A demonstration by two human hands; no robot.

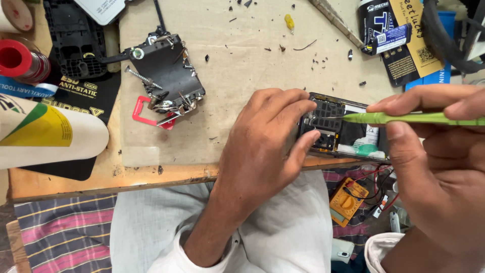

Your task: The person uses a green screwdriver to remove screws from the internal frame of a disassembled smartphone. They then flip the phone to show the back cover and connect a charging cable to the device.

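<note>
An opened phone (348, 132) with its back removed lies at the near edge of the wooden bench, its dark inner parts showing. My left hand (265, 146) grips its left end, fingers curled over the top and thumb at the lower side. My right hand (434, 151) holds a green screwdriver (404, 119) nearly level, its thin metal tip resting on the phone's upper inner plate.
A black magnetic block (169, 76) with several screws and a red tool sits at the middle left. A white tube (45, 134), a red tape roll (15, 58) and a black mat (81, 96) lie left. Packets (404, 40) lie at the top right; a yellow multimeter (346, 199) lies below the bench.
</note>
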